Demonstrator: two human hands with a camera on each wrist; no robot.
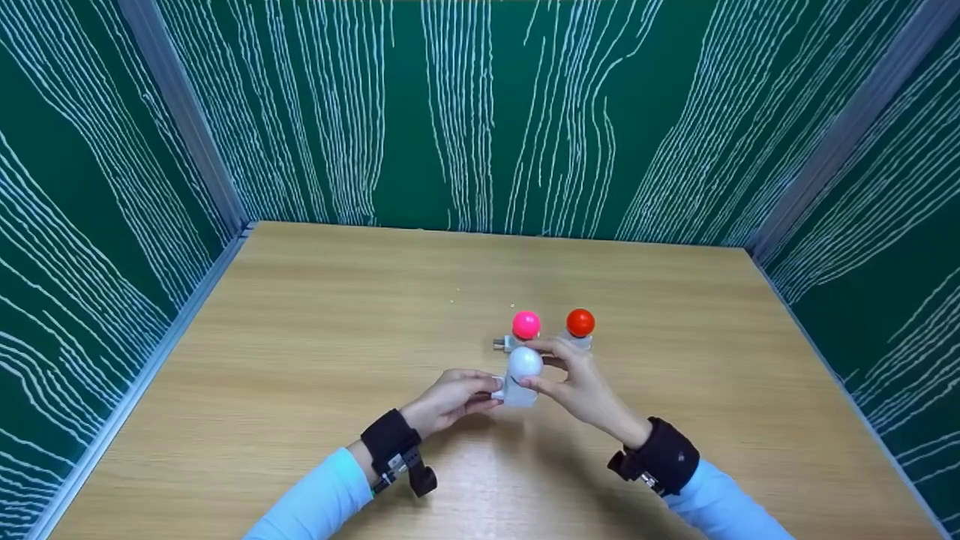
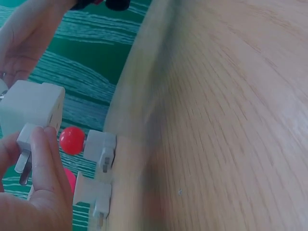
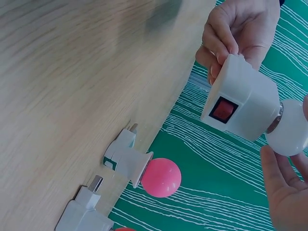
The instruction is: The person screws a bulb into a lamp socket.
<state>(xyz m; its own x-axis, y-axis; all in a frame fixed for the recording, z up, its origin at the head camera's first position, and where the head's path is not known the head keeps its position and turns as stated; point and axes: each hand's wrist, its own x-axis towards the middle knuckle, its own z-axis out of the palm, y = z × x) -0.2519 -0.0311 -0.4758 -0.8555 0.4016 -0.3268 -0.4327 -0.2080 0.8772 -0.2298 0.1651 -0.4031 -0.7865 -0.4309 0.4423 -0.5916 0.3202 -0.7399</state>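
Note:
A white plug-in lamp socket (image 1: 520,396) is held above the table, with a white round bulb (image 1: 525,361) at its mouth. My left hand (image 1: 459,397) pinches the socket by its plug end; the metal pins (image 2: 23,168) show between the fingers in the left wrist view. My right hand (image 1: 576,381) grips the bulb between thumb and fingers. A red rocker switch (image 3: 224,110) sits on the socket's side. Between bulb and socket a narrow metal band (image 3: 275,119) of the bulb's base is visible.
Just beyond my hands, a pink bulb (image 1: 526,325) and a red bulb (image 1: 580,322) stand in their own white plug-in sockets on the wooden table (image 1: 337,300). Small pale specks lie farther back. Green walls with white wavy lines enclose the table.

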